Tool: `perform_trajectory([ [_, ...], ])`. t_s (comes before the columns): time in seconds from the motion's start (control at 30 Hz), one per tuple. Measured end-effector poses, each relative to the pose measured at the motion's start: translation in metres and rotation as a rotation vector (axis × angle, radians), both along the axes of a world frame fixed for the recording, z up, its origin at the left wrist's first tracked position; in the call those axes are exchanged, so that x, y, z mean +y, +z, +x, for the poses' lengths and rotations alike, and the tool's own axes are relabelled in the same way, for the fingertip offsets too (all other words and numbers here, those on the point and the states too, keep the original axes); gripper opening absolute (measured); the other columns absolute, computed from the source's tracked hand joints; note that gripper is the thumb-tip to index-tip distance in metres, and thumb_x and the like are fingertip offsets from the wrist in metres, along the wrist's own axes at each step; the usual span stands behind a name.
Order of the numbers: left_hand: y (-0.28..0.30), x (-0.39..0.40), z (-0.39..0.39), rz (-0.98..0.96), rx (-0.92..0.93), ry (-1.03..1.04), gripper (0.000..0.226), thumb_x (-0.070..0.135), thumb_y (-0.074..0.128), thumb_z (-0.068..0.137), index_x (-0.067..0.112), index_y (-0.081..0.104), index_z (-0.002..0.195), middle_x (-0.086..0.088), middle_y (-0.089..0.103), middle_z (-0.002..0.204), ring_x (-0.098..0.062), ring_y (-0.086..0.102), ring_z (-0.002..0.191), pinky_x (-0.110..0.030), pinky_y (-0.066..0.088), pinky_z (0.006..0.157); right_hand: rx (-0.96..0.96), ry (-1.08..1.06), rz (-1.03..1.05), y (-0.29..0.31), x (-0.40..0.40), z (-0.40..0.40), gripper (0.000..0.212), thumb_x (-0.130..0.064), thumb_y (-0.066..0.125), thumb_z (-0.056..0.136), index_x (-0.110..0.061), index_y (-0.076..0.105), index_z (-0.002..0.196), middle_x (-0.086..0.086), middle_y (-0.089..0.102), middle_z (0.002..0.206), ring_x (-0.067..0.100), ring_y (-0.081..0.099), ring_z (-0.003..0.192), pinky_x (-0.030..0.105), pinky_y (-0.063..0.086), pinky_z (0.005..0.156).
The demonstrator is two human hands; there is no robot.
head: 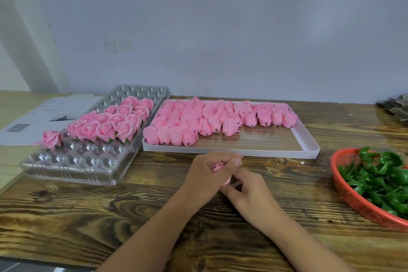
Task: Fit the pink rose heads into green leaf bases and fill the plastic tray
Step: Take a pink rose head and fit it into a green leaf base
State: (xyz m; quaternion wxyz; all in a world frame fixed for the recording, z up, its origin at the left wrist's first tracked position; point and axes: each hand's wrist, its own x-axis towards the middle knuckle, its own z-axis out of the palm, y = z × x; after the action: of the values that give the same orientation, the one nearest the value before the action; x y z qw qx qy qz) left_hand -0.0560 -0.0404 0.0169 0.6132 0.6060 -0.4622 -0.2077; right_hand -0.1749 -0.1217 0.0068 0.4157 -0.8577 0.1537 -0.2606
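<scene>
While both hands meet at mid-tabletop, the station reads as follows.
Left hand: left hand [206,172] has its fingers [229,158] curled round a pink rose head [217,166]; only the bloom's top shows above the fist.
Right hand: right hand [249,190] lies just beside and touching the left, fingers bent toward the underside of the rose head; whether they pinch anything cannot be told.
Plastic tray: clear plastic tray [66,170] sits at the left of the tabletop, partly filled; finished roses [106,126] stand in its middle rows, near and far pockets bare.
Box: shallow white box [309,137] lies right of the tray, holding rows of loose rose heads [212,117]; its near right portion shows bare floor.
Leaf bases: green leaf bases [379,174] are heaped in a red basket [353,196] at the right edge.
Tabletop: dark, strongly grained wood tabletop [110,216]; printed paper sheets [44,117] lie at far left, and an indistinct grey-brown stack at far right.
Room: plain pale grey wall [220,28] rises directly behind the tabletop.
</scene>
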Motion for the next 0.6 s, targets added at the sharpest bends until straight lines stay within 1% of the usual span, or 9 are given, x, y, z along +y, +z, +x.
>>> perform_trajectory([
  [0.1,-0.0021,-0.001,0.0008,0.035,0.008,-0.015,0.019,0.018,0.07,0.095,0.033,0.08,0.099,0.016,0.077,0.108,-0.006,0.071,0.106,-0.018,0.054,0.09,-0.015,-0.01,0.017,-0.0002,-0.0006,-0.0005,0.032,-0.009,0.068,0.088,-0.04,0.064,0.091,-0.006,0.071,0.08,0.011,0.064,0.074,0.016,0.046,0.063],
  [0.17,-0.0017,-0.0011,0.0005,0.061,-0.022,-0.01,0.017,0.024,0.072,0.094,0.036,0.077,0.105,0.018,0.076,0.11,-0.004,0.069,0.106,-0.02,0.054,0.092,-0.015,-0.022,0.022,-0.0019,-0.002,-0.0007,0.025,-0.01,0.068,0.088,-0.034,0.067,0.094,-0.007,0.071,0.08,0.01,0.064,0.075,0.017,0.046,0.063],
  [0.2,-0.001,-0.0009,0.0005,0.083,-0.05,-0.002,0.018,0.032,0.072,0.092,0.039,0.074,0.109,0.02,0.074,0.112,-0.002,0.068,0.107,-0.021,0.054,0.093,-0.023,-0.028,0.036,-0.0026,-0.0026,-0.0007,0.022,-0.009,0.068,0.088,-0.031,0.068,0.094,-0.007,0.072,0.08,0.009,0.064,0.074,0.018,0.046,0.063],
  [0.23,-0.0001,-0.0005,0.0006,0.106,-0.077,0.004,0.023,0.041,0.071,0.089,0.043,0.071,0.113,0.022,0.073,0.113,0.0,0.067,0.108,-0.019,0.053,0.093,-0.038,-0.029,0.053,-0.0026,-0.0025,-0.0007,0.023,-0.008,0.067,0.089,-0.03,0.068,0.093,-0.009,0.072,0.082,0.007,0.065,0.075,0.017,0.045,0.064],
  [0.33,0.0003,0.0004,0.001,0.16,-0.108,-0.009,0.048,0.061,0.068,0.077,0.049,0.06,0.123,0.023,0.068,0.12,0.008,0.061,0.113,-0.006,0.045,0.09,-0.079,-0.011,0.066,0.0002,-0.0021,-0.0007,0.031,-0.006,0.064,0.091,-0.037,0.068,0.096,-0.022,0.072,0.094,0.0,0.067,0.087,0.013,0.047,0.072],
  [0.4,-0.0003,0.0006,0.0008,0.187,-0.11,-0.021,0.063,0.068,0.069,0.07,0.052,0.052,0.127,0.027,0.062,0.127,0.013,0.055,0.118,-0.001,0.041,0.091,-0.085,-0.013,0.06,0.0013,-0.003,-0.0013,0.029,-0.008,0.061,0.093,-0.037,0.068,0.097,-0.019,0.073,0.095,0.003,0.067,0.088,0.018,0.051,0.073],
  [0.47,-0.001,0.0009,0.0007,0.162,-0.105,-0.022,0.071,0.068,0.071,0.07,0.052,0.047,0.135,0.031,0.057,0.133,0.012,0.051,0.124,-0.004,0.042,0.096,-0.091,-0.027,0.064,0.0011,-0.004,-0.002,0.027,-0.009,0.061,0.093,-0.035,0.069,0.098,-0.016,0.073,0.093,0.005,0.067,0.086,0.024,0.053,0.074],
  [0.53,-0.0016,0.0012,0.0016,0.083,-0.093,0.011,0.067,0.066,0.069,0.076,0.05,0.046,0.138,0.034,0.053,0.135,0.008,0.049,0.129,-0.011,0.043,0.103,-0.079,-0.025,0.065,0.0015,-0.0026,-0.0014,0.03,-0.01,0.064,0.092,-0.037,0.069,0.103,-0.017,0.073,0.093,0.008,0.068,0.085,0.026,0.054,0.076],
  [0.6,-0.0001,0.0013,0.0016,0.01,-0.076,0.052,0.053,0.064,0.061,0.084,0.047,0.054,0.133,0.03,0.057,0.133,0.003,0.053,0.128,-0.016,0.045,0.102,-0.036,-0.005,0.047,0.0009,-0.0002,0.0002,0.03,-0.012,0.068,0.091,-0.036,0.069,0.109,-0.014,0.073,0.091,0.011,0.068,0.083,0.025,0.054,0.075],
])
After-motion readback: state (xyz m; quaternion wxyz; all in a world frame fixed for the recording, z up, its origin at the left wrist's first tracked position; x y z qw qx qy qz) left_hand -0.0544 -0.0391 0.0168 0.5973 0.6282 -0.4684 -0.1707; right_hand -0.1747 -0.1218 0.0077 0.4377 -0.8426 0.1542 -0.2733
